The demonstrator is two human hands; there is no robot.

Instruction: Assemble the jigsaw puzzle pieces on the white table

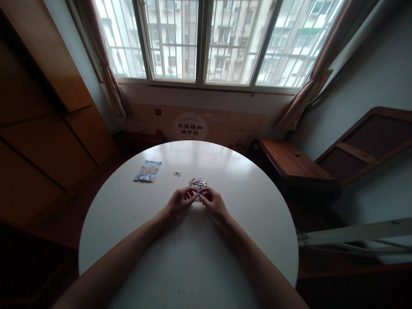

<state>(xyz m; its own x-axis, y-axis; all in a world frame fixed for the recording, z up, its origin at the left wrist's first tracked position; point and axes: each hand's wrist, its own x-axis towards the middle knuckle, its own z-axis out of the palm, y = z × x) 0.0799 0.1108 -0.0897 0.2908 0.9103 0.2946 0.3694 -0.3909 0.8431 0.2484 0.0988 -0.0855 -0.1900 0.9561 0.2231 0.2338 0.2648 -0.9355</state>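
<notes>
Both my hands meet at the middle of a round white table [135, 223]. My left hand [180, 201] and my right hand [214, 202] have their fingers curled and pinched together on a small jigsaw piece [198, 195] between them. Just beyond the fingertips lies a small heap of colourful jigsaw pieces [198, 183]. A lone small piece [176, 174] rests to the left of the heap. Further left lies a colourful printed picture card [148, 171], flat on the table.
A wide barred window [206, 40] with curtains fills the far wall. Below it leans a printed board [189, 125]. A wooden side table [291, 159] stands at the right, a folded wooden frame [370, 146] against the right wall, wooden cabinets [41, 128] at the left.
</notes>
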